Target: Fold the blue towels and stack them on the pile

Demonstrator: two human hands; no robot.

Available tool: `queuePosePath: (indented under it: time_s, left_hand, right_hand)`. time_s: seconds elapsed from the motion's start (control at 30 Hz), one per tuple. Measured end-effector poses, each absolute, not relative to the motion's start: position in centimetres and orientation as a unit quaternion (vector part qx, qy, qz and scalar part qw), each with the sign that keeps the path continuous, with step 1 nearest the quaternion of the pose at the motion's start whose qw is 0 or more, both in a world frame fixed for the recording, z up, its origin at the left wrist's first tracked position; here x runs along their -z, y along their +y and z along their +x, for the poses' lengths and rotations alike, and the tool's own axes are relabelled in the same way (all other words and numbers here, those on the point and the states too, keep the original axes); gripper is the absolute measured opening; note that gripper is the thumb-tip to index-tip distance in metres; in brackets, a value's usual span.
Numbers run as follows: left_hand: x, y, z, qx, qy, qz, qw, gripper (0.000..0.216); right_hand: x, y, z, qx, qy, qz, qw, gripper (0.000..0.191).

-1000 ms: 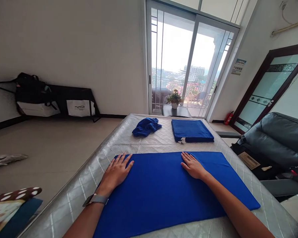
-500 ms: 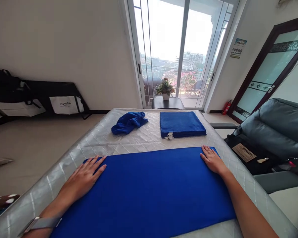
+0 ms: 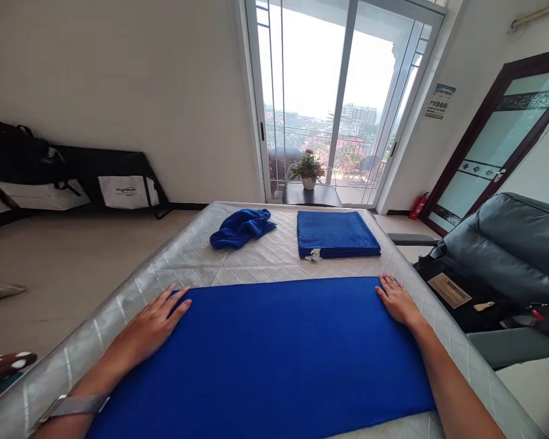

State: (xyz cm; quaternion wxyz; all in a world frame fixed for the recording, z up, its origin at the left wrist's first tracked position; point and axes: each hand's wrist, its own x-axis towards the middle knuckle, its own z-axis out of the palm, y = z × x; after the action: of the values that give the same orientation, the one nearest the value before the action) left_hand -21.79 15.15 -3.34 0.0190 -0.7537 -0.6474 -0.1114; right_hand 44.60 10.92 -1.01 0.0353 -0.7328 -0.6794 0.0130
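A blue towel [image 3: 279, 353] lies spread flat across the near part of the bed or table top, its near edge partly cut off by the frame. My left hand [image 3: 158, 320] rests on its far left corner, with the fingers stretched forward. On the far right corner lies my right hand [image 3: 396, 299], palm down, its fingers extended along the edge. Beyond the far edge is a neat stack of folded blue towels [image 3: 336, 231] with white tags at the front. A crumpled blue towel [image 3: 242, 228] sits to the left of that stack.
The towels are on a quilted silver-grey cover [image 3: 187, 262]. To the right stands a dark recliner [image 3: 507, 244] with a cardboard piece [image 3: 449, 289] on it. A potted plant [image 3: 308, 171] is on a small dark table [image 3: 313, 195] before the glass door. Bags [image 3: 123, 192] are at left.
My left hand has shifted slightly left at its corner, and my right hand has slid a little outward toward the right corner. The camera view has tilted slightly.
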Motion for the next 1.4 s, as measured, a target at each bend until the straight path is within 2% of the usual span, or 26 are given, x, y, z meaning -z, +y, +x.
queuePosePath:
  time_s: [0.1,0.27,0.47,0.9,1.4]
  left_hand:
    - [2.1,14.7,-22.2,0.117,-0.678,-0.725,-0.024,0.064]
    - [0.8,14.0,-22.4,0.113,-0.678,-0.726,-0.027,0.065]
    - [2.0,14.5,-22.4,0.115,-0.681,-0.723,-0.013,0.072]
    - [3.4,15.1,-22.9,0.133,-0.676,-0.725,-0.002,0.071]
    - [2.1,14.3,-21.9,0.115,-0.685,-0.719,-0.001,0.067]
  right_hand:
    - [1.2,11.0,44.8,-0.011,-0.679,-0.733,0.031,0.069]
    - [1.4,11.1,45.0,-0.007,-0.674,-0.738,0.04,0.07]
    - [0.9,11.0,44.7,-0.005,-0.676,-0.736,0.035,0.07]
    - [0.8,10.8,44.7,-0.008,-0.669,-0.743,0.033,0.068]
    - [-1.8,9.2,42.5,-0.011,-0.657,-0.753,0.029,0.065]
